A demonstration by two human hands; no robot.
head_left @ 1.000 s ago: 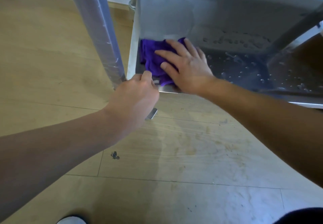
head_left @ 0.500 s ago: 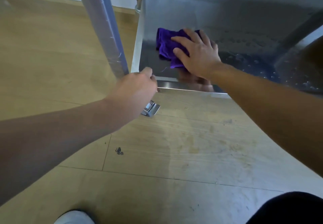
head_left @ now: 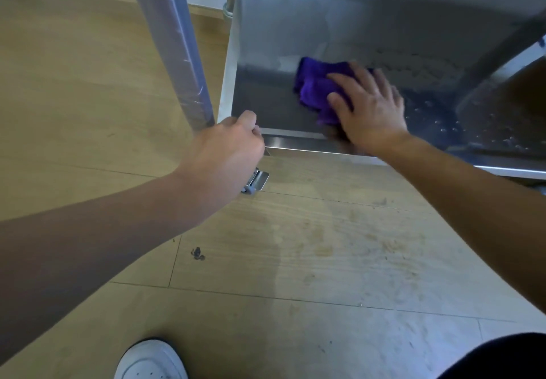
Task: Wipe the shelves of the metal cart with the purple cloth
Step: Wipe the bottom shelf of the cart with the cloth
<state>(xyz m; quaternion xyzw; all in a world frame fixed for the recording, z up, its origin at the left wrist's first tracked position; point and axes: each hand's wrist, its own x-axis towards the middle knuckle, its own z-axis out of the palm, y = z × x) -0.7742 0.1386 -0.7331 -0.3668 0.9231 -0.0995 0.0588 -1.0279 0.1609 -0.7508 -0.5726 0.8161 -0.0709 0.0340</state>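
Right hand (head_left: 372, 112), fingers flat, presses the purple cloth (head_left: 316, 89), which protrudes beyond its fingertips, onto the metal cart (head_left: 266, 107) shelf. Left hand (head_left: 227, 148), apart from the cloth, grips the cart's corner.

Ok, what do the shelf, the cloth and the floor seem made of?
Shelf: metal, likely stainless steel, brushed and reflective; water beads sit on it. Purple cloth: soft napped fabric, perhaps microfibre, bunched in folds. Floor: wood-grain planks, matte, with seams; laminate or real wood, cannot tell.
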